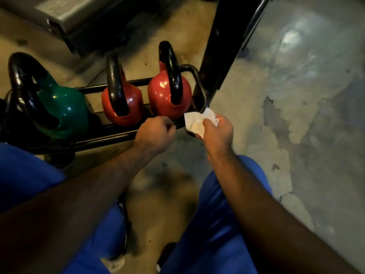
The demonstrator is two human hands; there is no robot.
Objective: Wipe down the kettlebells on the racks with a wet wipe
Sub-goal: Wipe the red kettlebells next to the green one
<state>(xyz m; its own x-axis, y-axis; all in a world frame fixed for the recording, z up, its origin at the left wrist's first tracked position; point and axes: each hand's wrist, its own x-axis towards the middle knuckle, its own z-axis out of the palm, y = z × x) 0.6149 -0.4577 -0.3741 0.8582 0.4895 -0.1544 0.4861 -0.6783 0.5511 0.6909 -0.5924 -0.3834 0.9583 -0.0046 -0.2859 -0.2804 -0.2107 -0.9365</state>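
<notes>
Beside red kettlebell [169, 93], wipe [197, 121] in right grip [216, 131]

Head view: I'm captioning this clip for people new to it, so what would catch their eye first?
Probably the two glossy red kettlebells with black handles, side by side on the low black rack, with a green kettlebell to their left. Next, the white wet wipe gripped in the right hand just in front of the rightmost red one, while the left hand hovers curled beside it.
</notes>
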